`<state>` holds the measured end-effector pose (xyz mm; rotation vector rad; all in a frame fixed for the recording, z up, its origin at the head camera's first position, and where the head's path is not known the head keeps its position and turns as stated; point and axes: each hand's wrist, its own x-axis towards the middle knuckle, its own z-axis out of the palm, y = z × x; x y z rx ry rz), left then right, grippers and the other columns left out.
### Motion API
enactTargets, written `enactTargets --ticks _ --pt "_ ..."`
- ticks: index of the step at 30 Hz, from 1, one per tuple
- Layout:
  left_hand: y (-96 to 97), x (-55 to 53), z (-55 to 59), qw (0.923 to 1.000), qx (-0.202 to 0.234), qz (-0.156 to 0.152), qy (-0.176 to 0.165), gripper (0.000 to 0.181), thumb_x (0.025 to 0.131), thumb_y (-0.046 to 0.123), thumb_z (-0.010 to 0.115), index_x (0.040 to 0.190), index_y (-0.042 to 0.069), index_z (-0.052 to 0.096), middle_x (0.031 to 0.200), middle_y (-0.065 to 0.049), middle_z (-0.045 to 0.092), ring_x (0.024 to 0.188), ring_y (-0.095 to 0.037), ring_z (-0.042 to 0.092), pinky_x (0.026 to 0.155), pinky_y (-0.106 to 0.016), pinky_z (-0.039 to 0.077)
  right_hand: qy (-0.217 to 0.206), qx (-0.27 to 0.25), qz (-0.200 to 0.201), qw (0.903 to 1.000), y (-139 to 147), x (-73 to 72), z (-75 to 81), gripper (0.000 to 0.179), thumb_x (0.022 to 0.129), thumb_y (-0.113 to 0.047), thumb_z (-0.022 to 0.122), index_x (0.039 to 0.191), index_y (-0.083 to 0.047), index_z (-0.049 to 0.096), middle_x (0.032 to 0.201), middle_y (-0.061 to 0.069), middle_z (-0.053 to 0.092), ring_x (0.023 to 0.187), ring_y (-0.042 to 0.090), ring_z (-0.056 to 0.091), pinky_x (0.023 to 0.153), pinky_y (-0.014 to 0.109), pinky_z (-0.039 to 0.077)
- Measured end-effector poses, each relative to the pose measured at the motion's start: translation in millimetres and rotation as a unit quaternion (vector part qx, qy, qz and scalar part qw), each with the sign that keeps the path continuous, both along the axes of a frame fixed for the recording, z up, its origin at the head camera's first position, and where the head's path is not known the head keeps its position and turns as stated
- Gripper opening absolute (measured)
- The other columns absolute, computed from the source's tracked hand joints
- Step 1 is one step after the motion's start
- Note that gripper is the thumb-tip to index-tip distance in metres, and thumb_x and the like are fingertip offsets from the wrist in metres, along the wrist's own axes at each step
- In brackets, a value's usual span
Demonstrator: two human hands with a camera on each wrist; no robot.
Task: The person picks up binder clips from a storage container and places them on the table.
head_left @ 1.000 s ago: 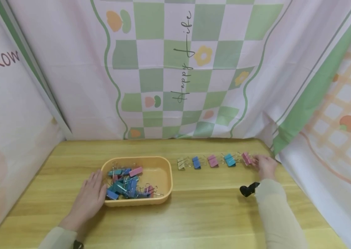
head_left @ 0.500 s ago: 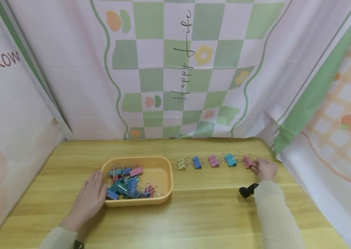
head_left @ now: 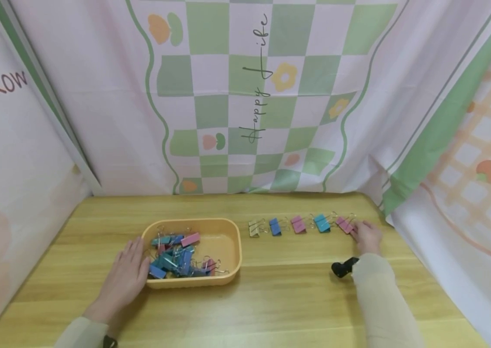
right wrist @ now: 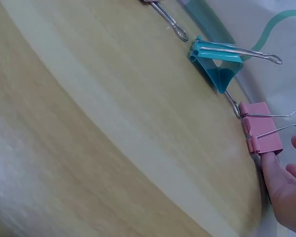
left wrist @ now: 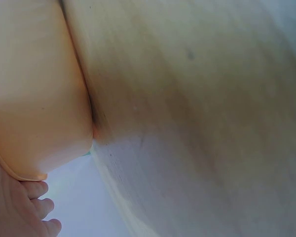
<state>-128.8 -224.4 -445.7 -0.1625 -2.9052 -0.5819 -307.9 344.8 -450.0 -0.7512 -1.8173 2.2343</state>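
A pink binder clip lies at the right end of a row on the table. In the right wrist view, my right hand has its extended index finger against the near side of that pink clip, while the thumb stays apart from it. The head view has the right hand just right of the row. My left hand rests with straight fingers along the left side of a yellow plastic tray. Several coloured binder clips are heaped in the tray's left part.
Left of the pink clip, the row holds a teal clip, another pink clip, a blue clip and a pale yellow clip. Printed curtains hang behind and beside the wooden table.
The end pink clip has turned and shifted slightly left, closer to the teal one. My right hand has moved a little left and down with it. The left hand and tray stay put.
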Motion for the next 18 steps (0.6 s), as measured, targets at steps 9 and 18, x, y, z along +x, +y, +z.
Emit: enactTargets --ticks 9,18 --pt "0.3 0.3 0.2 1.0000 -0.001 -0.001 0.006 0.057 0.100 0.027 0.030 0.139 -0.013 0.020 0.144 -0.030 0.019 0.131 -0.046 0.016 0.105 -0.057 0.012 -0.009 -0.024 -0.057 0.9981 -9 0.7 -2.0 0.062 0.091 0.001 0.042 0.146 0.000 0.011 0.148 0.019 0.018 0.131 0.024 0.031 0.094 0.016 0.037" --pt "0.5 0.6 0.9 1.0000 0.003 -0.004 0.005 0.057 0.100 0.027 0.029 0.140 -0.013 0.019 0.145 -0.030 0.018 0.132 -0.046 0.015 0.105 -0.057 0.012 -0.017 0.002 -0.074 0.9971 -18 2.0 1.4 0.067 0.088 0.003 0.042 0.146 0.001 0.008 0.149 0.019 0.012 0.130 0.023 0.029 0.095 0.017 0.036"
